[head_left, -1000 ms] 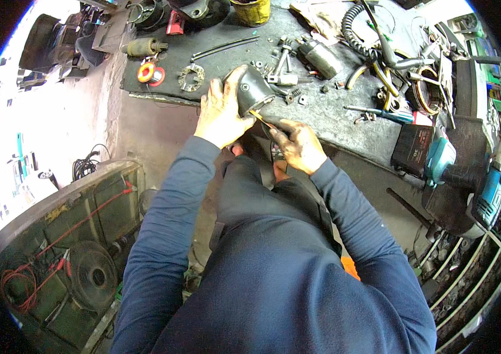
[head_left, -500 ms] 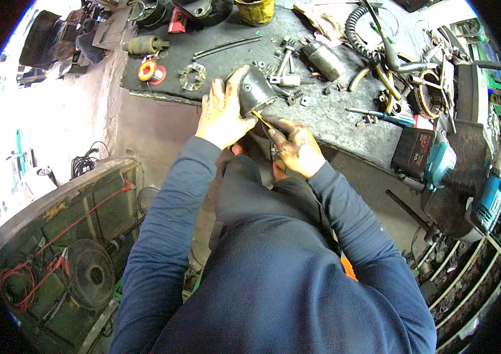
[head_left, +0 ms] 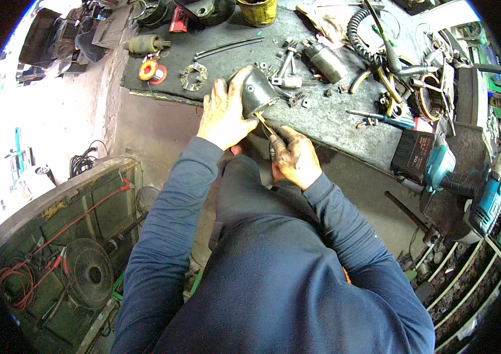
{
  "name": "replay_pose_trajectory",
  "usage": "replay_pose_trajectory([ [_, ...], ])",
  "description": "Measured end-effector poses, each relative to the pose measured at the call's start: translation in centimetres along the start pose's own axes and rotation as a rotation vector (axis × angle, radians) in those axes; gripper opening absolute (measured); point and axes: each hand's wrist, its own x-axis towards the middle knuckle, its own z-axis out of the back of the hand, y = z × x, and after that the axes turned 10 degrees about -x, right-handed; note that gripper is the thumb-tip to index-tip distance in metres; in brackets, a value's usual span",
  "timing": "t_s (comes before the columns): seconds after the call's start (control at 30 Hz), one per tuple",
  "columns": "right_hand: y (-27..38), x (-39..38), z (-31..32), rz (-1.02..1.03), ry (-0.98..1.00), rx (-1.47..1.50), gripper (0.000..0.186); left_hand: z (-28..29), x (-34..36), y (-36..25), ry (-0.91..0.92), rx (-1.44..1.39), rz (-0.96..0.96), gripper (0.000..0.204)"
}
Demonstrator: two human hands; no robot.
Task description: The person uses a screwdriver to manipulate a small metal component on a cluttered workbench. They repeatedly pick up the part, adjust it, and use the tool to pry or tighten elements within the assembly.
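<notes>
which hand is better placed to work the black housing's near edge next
Probably the right hand: it grips a thin-shafted tool, tip close to that edge. The left hand seems taken up holding the black housing by its side.

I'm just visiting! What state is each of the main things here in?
Left hand: holding the black housing
Right hand: closed around the slim tool
Black housing: tilted
Slim tool: tip near the black housing's rim; contact unclear
Spiral cord: coiled
Yellow pot: upright
Blue-handled tool: lying on the bench
Fan: spinning or still, I can't tell
</notes>
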Motion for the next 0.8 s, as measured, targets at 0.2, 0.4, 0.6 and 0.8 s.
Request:
replay_pose_trajectory([
  [0.2,-1.4,0.9,-1.3,0.122,-0.094,-0.023,0.019,0.1,0.2,0.1,0.007,-0.02,0.001,0.116],
  [0.4,-0.8,0.9,-1.0,0.107,-0.098,0.001,0.024,0.1,0.2,0.1,0.004,-0.024,-0.001,0.114],
  [0.6,-0.2,-0.5,0.7,0.285,-0.176,-0.043,0.028,0.1,0.0,0.1,0.015,-0.001,0.012,0.114],
  [0.8,-2.6,-0.1,0.4,0.257,-0.088,0.041,0.035,-0.2,-0.1,0.4,-0.001,-0.018,-0.025,0.116],
])
